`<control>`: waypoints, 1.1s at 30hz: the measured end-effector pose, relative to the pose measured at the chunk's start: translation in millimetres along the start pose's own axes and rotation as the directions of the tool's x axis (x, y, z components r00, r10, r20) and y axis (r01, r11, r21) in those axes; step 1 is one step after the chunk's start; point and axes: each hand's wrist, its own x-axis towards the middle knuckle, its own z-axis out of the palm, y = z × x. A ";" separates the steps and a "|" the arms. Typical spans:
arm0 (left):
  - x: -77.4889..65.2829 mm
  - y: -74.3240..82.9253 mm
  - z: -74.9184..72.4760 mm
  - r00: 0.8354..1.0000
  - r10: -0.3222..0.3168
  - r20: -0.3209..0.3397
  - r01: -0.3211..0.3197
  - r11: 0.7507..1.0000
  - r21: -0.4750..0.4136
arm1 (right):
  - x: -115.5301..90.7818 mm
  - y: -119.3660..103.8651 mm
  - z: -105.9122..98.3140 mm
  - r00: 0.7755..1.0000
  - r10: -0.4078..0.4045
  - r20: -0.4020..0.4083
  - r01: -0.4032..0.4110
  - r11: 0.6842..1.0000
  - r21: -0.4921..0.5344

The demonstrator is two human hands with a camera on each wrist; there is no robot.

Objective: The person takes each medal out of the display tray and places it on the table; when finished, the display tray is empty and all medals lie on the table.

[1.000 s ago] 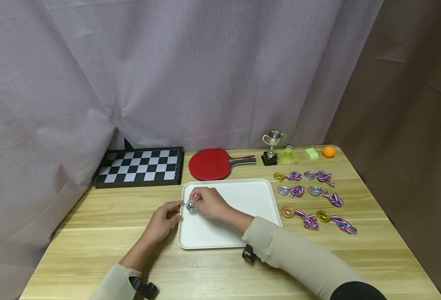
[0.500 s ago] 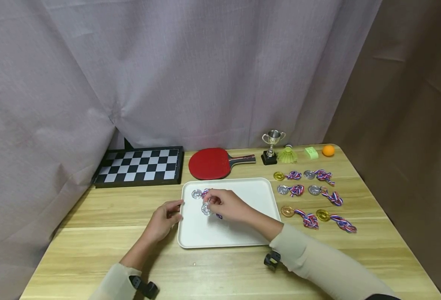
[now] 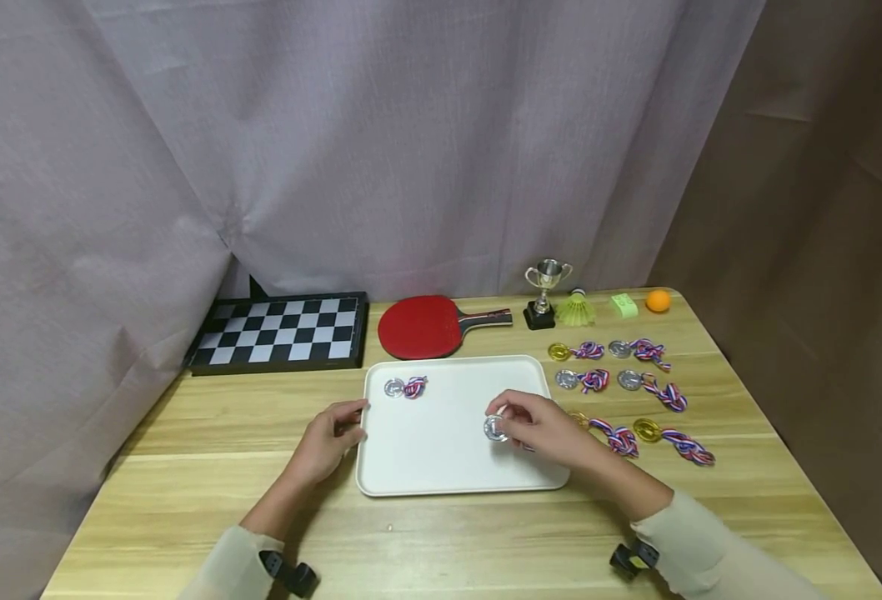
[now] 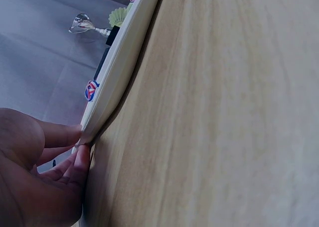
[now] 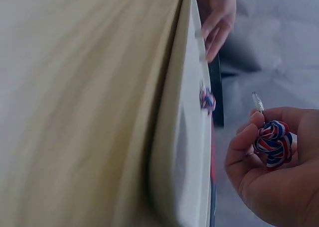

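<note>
My right hand [image 3: 546, 429] pinches a silver medal [image 3: 494, 428] above the right part of the white tray [image 3: 426, 475]. In the right wrist view this medal's disc [image 5: 257, 102] sticks up beyond the fingertips, and its knotted red, white and blue ribbon [image 5: 274, 143] is bunched inside the hand. A second silver medal [image 3: 393, 387] lies at the tray's upper left, its knotted ribbon pointing right. At the tray's left edge, my left hand [image 3: 324, 442] holds the rim between thumb and fingers, as the left wrist view shows too.
Several gold, silver and bronze-coloured medals [image 3: 629, 380] lie right of the tray. Behind stand a trophy cup [image 3: 548, 279], a yellow shuttlecock [image 3: 576, 309], a light green block [image 3: 624, 305] and an orange ball [image 3: 658, 301]. A red table tennis paddle [image 3: 420, 327] and a chessboard [image 3: 279, 333] lie behind the tray.
My right hand has moved from the tray's left side to its right, carrying a silver medal. The other silver medal on the tray has come into full sight. My left hand stays put.
</note>
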 end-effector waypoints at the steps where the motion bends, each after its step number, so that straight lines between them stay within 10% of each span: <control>1: 0.0 0.2 0.1 1.000 0.000 0.002 0.000 1.000 -0.002 | -6.1 3.5 -5.4 1.000 0.018 -0.005 -0.018 1.000 0.005; 15: 1.1 0.7 -0.6 1.000 -0.014 0.009 0.013 1.000 0.012 | -80.6 53.3 -64.1 0.985 0.136 -0.104 -0.145 0.986 -0.081; 33: 0.4 0.7 0.0 1.000 -0.025 0.005 0.025 1.000 0.002 | -96.0 68.8 -48.3 0.968 -0.043 -0.247 -0.073 0.894 -0.441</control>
